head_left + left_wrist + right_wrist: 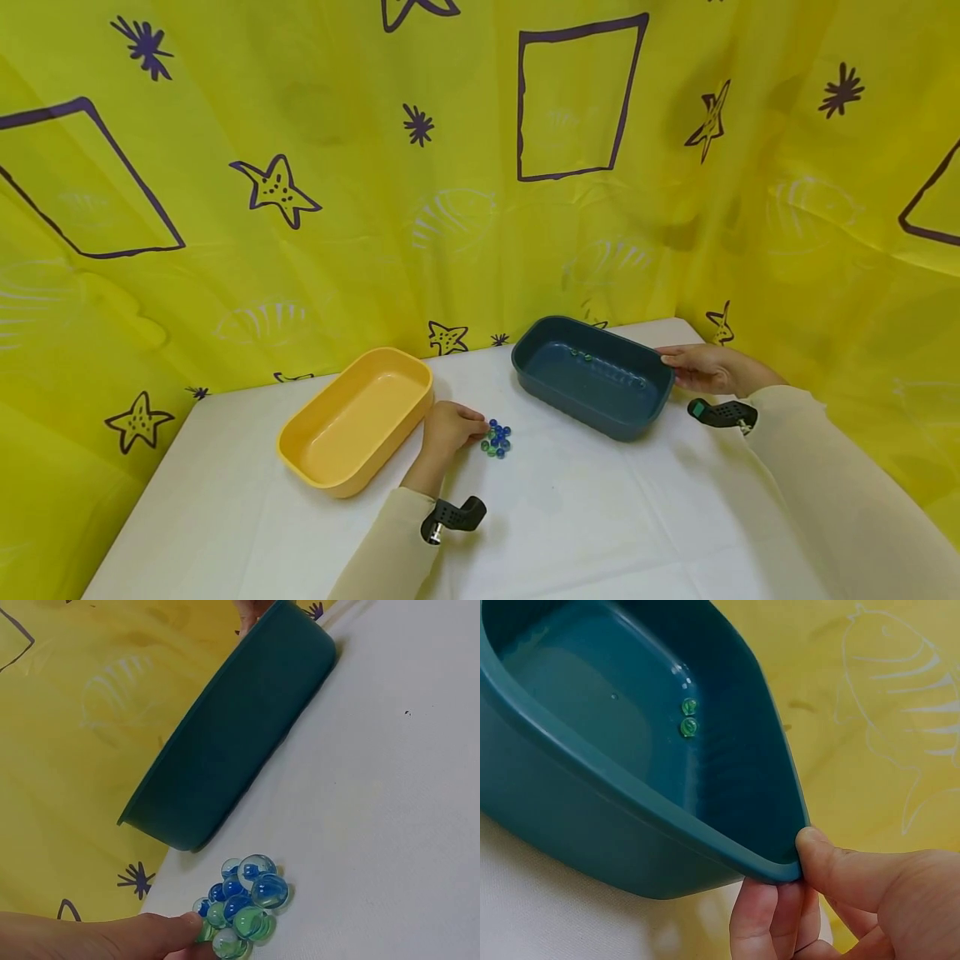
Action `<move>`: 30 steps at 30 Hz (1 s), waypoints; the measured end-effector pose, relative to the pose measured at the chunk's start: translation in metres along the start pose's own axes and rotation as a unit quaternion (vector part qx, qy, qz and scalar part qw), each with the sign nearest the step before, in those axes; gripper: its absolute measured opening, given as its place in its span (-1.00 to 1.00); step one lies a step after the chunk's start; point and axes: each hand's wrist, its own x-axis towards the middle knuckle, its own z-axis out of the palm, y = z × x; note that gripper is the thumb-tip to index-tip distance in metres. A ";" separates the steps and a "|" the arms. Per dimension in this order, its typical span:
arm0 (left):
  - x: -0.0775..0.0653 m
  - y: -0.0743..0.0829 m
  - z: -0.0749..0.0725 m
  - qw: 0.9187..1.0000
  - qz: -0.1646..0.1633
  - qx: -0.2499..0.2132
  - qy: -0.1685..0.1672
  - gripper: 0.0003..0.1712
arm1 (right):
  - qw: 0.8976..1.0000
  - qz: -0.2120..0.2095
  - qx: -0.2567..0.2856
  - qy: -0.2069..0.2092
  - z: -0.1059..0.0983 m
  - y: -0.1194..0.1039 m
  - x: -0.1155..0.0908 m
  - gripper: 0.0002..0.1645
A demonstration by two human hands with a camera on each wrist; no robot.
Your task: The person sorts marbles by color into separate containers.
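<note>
Glass marbles (496,442), several blue and green, lie clustered on the white cloth. At the cluster's left edge is my left hand (450,429); in the left wrist view its thumb (161,930) and a finger pinch a green marble (205,931), partly hidden. On the right, my right hand (705,369) grips the rim of a dark teal bin (592,412) at its right end, thumb on top and fingers beneath the rim. Inside that bin, in the right wrist view, sit green marbles (689,726) near the far wall.
A yellow bin (360,421) stands to the left of my left hand. The table's white cloth (570,525) spreads below both bins. A yellow patterned curtain (345,208) hangs behind the table and along its right side.
</note>
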 end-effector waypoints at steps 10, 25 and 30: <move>0.002 -0.005 0.000 0.998 -0.017 -0.063 -0.003 -0.83 | 1.000 0.005 0.008 0.004 0.000 0.000 0.001 -0.58; 0.012 -0.017 -0.007 0.979 -0.068 -0.178 -0.075 -0.74 | 1.000 0.006 0.014 0.015 0.002 0.000 0.000 -0.54; 0.012 -0.016 -0.010 0.966 -0.087 -0.228 -0.086 -0.74 | 1.000 0.008 0.017 0.015 0.002 -0.001 -0.001 -0.56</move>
